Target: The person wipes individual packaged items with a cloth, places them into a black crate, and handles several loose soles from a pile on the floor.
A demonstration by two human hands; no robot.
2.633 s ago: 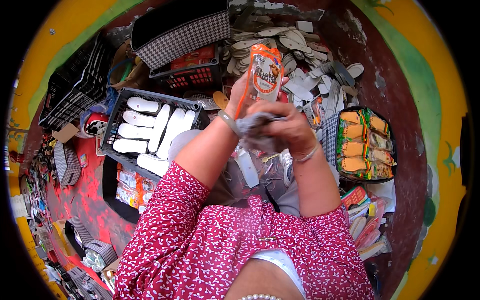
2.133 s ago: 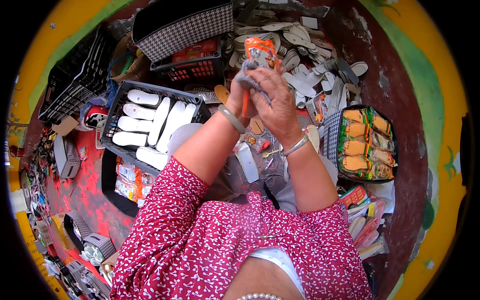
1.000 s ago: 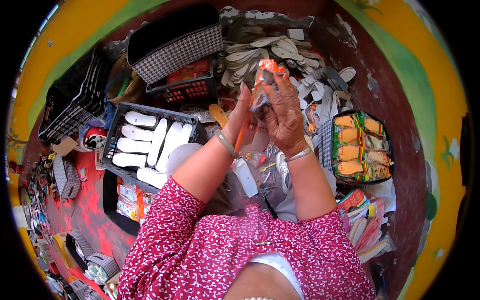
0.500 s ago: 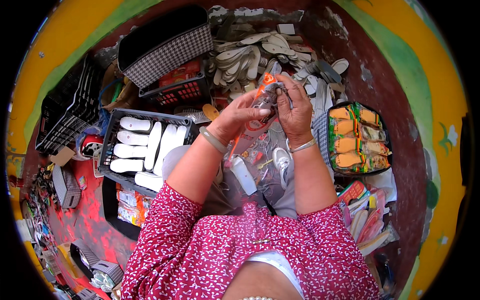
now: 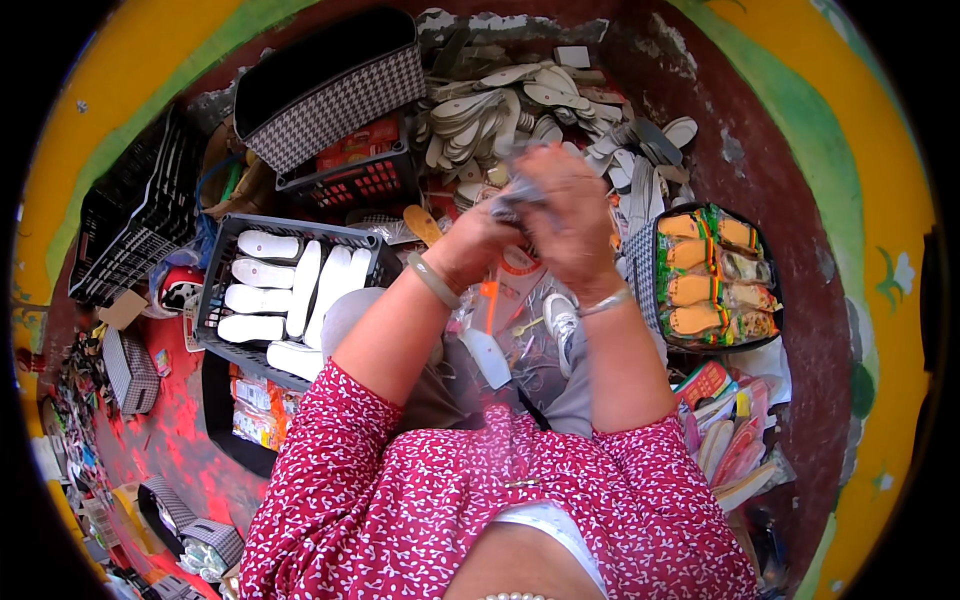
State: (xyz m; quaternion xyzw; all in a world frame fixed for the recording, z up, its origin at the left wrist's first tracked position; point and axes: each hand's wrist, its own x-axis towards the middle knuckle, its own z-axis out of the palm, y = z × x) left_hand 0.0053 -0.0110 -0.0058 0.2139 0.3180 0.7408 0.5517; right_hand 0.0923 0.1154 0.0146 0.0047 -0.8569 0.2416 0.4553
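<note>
Above the black crate of white insoles [image 5: 290, 290], up and to its right, both hands meet w/ a small crumpled grey piece [image 5: 520, 190] between them, prob. thin plastic wrap or a bag; too bunched and blurred to tell for sure. Left hand [image 5: 480, 235] has its fingers clenched on the piece's lower end, bracelet at the wrist. Right hand [image 5: 565, 215] curls over the top, fingers closed round the same piece, bangle at the wrist. So it's gripped from both sides, held in the air well clear of the floor.

Handling, as a judgement: very light, soft, no stiffness, likely a bit slick, so it'll crumple and slide rather than hold shape. Not fragile, but thin film tears if pulled hard. Best hold is a pinch on a gathered fold or edge, thumb vs. fingertips, both hands close together; a loose open-palm hold would let it slip.

Around, all rel. to the crate: a smaller dark basket w/ red packs [image 5: 350, 170] just behind it; a checked bin [image 5: 330, 90] further behind; a heap of loose grey and white insoles [image 5: 520, 100] behind and to the right; a tray of orange insoles in green-edged wrap [image 5: 715, 275] well to the right, past the hands. Clear packets w/ orange print lie on the lap [image 5: 510, 300], right of the crate, under the hands.
</note>
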